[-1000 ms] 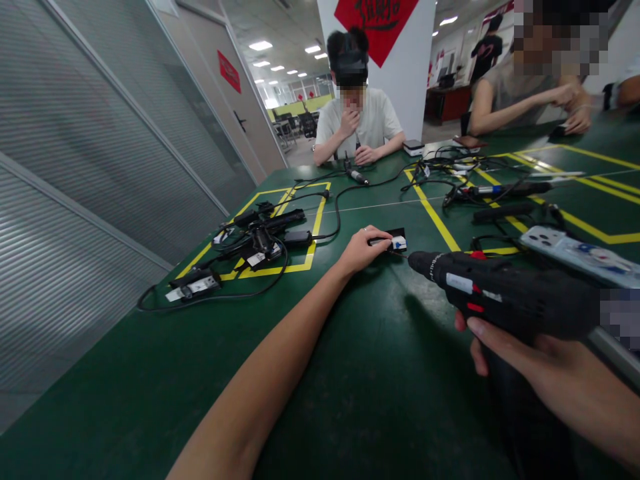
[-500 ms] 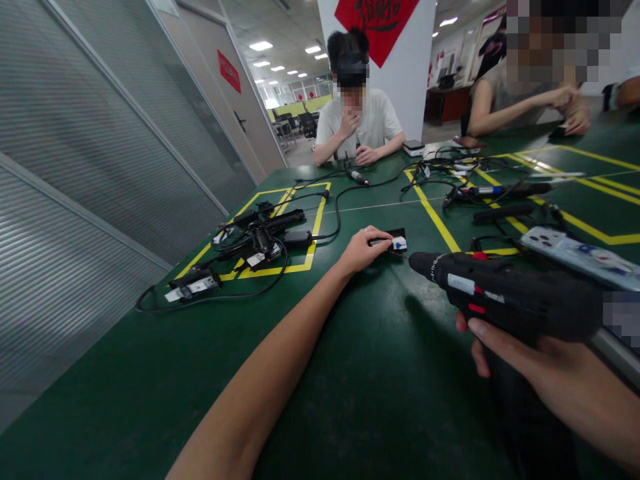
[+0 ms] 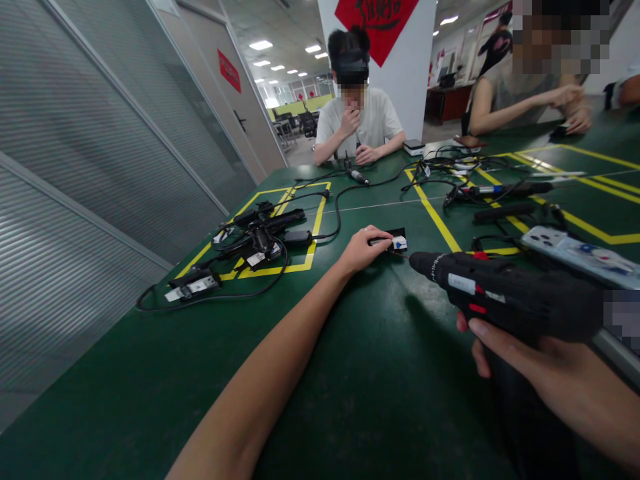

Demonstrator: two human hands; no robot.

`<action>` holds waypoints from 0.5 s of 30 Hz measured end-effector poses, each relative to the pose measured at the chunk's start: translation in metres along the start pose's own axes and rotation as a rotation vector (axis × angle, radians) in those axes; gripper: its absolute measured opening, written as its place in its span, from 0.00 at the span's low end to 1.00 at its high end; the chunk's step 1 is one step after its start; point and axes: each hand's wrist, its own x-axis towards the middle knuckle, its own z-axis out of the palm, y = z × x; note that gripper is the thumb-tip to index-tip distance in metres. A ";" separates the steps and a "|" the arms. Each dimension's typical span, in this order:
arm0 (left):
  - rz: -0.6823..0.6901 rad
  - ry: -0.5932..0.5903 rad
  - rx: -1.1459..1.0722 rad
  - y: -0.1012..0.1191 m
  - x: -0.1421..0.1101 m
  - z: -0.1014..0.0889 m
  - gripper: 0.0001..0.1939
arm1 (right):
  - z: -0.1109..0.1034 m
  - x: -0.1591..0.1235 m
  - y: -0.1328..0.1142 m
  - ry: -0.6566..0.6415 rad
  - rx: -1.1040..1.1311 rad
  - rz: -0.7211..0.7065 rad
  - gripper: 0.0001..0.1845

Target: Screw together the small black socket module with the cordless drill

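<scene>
Wrapped around the handle of a black power drill [image 3: 505, 293], my right hand [image 3: 525, 350] holds it level, pointing left. A thin bit [image 3: 400, 256] extends from its chuck towards my left fingertips. My left hand [image 3: 363, 248] is closed, pinching a small flat black piece with a white-and-blue patch [image 3: 399, 243] down on the green table [image 3: 350, 373]. The bit's tip lies close to this piece; whether it touches I cannot tell. My left fingers hide part of the piece.
Black devices with cables [image 3: 263, 243] lie inside yellow tape at left. More cables and a pen-like tool [image 3: 500, 191] are at right, near a clear plastic package [image 3: 580, 253]. One person [image 3: 357, 127] sits opposite, another [image 3: 520, 100] at far right.
My hands, the drill and the small piece look nearly unchanged. The seated person at far right has shifted slightly, and a person in the background shows more.
</scene>
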 end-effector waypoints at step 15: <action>0.000 -0.004 0.006 0.000 0.000 0.000 0.15 | 0.001 0.001 0.000 0.051 -0.017 -0.056 0.28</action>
